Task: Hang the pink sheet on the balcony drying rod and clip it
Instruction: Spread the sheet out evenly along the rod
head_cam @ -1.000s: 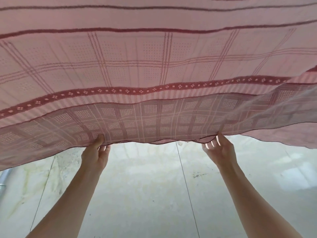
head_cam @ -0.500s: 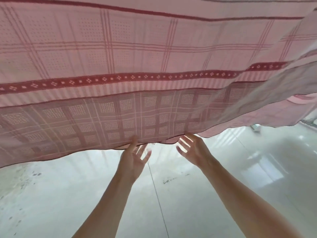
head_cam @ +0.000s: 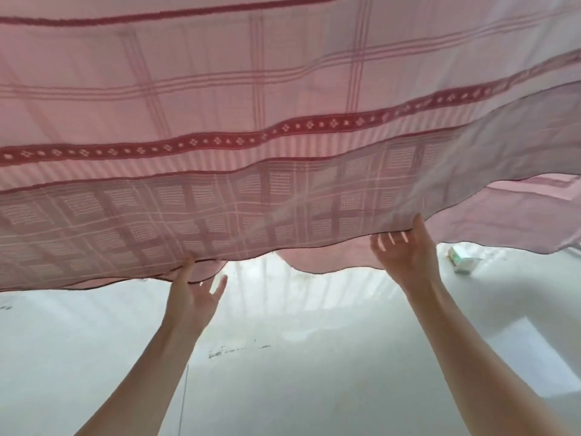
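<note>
the sheet (head_cam: 283, 121) is spread above both hands, left hand (head_cam: 191, 297) and right hand (head_cam: 408, 256) placed at its lower edge, a small box (head_cam: 463, 262) set on the floor (head_cam: 314, 388) at right.

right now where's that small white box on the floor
In the head view the small white box lies on the pale floor at far right, just beyond the right hand, under the pink sheet's hanging edge.
</note>
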